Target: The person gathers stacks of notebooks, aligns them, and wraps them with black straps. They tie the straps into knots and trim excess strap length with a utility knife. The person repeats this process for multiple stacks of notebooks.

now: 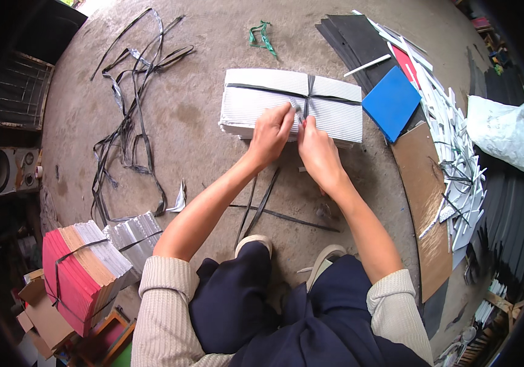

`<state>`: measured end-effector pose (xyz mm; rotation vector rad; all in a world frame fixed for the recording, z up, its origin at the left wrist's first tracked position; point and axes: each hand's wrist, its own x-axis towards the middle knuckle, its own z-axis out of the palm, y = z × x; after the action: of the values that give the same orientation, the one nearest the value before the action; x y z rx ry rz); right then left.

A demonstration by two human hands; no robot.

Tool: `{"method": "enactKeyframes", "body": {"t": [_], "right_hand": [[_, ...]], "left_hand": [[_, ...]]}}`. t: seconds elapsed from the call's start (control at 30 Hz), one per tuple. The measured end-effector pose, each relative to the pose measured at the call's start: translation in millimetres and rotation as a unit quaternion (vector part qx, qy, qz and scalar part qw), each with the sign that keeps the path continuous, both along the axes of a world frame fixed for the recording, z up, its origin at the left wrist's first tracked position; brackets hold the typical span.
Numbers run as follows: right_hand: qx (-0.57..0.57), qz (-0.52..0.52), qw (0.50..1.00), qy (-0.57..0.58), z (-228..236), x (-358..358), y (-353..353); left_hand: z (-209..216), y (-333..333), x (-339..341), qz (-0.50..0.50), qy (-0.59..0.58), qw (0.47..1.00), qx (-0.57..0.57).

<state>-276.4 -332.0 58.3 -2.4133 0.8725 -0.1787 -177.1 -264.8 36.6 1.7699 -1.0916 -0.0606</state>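
A stack of white ribbed sheets (262,85) lies on the floor before me, bound crosswise with black strapping (329,98). Over its near edge, my left hand (271,133) is closed in a pinch on a loose end of strap, close to where the bands cross. Right beside it, my right hand (319,150) is closed round a small object with a greyish tip and a touch of red; its kind is mostly hidden by the fingers. More strap pieces (262,208) lie on the floor between the stack and my shoes.
Long tangled black straps (136,116) lie at left, above tied red, brown and white bundles (78,269). A green cord (263,40) lies beyond the stack. To the right are a blue sheet (392,104), a brown board (421,208), white strips (458,165) and a white sack (504,131).
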Motion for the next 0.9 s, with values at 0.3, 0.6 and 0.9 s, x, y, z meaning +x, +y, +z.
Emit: {"method": "enactKeyframes", "body": {"t": [0.3,0.6,0.9], "right_hand": [[-0.058,0.087,0.99,-0.097,-9.8,-31.8,11.3],[-0.152,0.046,0.975,0.156,-151.3,-120.9,6.6],[-0.174,0.323,0.929,0.046,-146.3,-123.0,73.0]], "left_hand": [[-13.6,27.9,32.3,0.028,0.314,0.928,-0.198],[-67.1,153.9,21.6,0.086,0.242,0.966,-0.024],[-113.9,187.4,-38.1,-0.124,-0.178,0.906,0.364]]}}
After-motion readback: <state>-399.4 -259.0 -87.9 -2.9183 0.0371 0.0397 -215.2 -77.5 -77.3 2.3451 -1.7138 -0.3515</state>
